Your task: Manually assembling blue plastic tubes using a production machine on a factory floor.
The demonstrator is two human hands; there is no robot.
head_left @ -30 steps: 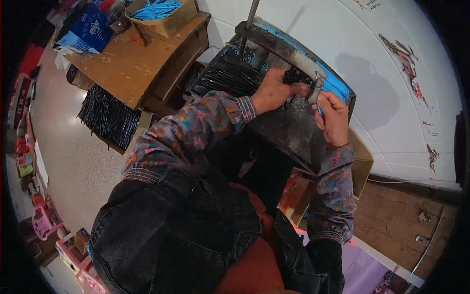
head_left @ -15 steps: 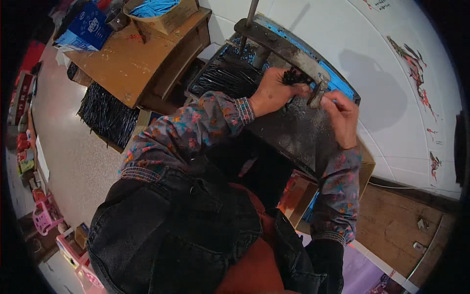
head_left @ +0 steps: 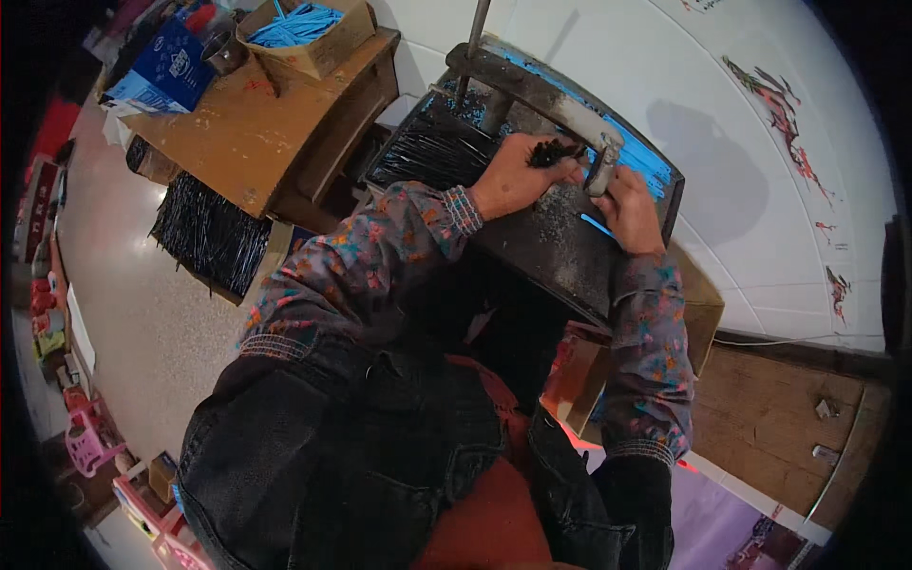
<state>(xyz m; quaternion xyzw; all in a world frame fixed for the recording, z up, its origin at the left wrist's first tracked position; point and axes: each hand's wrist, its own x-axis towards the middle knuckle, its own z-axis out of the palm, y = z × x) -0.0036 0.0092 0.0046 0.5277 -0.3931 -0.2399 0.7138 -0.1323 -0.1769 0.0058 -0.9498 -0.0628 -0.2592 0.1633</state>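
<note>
Both forearms, in grey sleeves with a small multicoloured floral print [head_left: 342,252], reach up from the lower edge toward a dark, grime-speckled worktop [head_left: 570,261]. The left arm comes in on a long slant, elbow bent outward, and the left hand [head_left: 513,179] lies with its back upward, wrist fairly straight, its fingers pointing toward the right. Thumb and fingers are closed around a short, bushy bunch of thin black strips [head_left: 551,153], whose frayed ends fan out above the knuckles. The right forearm rises almost straight, and the right hand [head_left: 630,211] is curled, fingertips drawn in against the thumb just beside the whitish, worn metal end piece [head_left: 602,169] of a long dark metal bar [head_left: 532,90]; whether they touch that piece I cannot tell. A slim, flat, bright blue strip [head_left: 596,224] juts from beneath this hand toward the left, over the worktop; it appears pinched there, its other end hidden by the palm. The strip is smooth and evenly coloured, standing out sharply against the dusty dark surface. Beyond the right hand, more long blue strips [head_left: 638,160] lie along the worktop's far edge, and a flat heap of glossy black strips [head_left: 432,152] lies left of the left hand.
</note>
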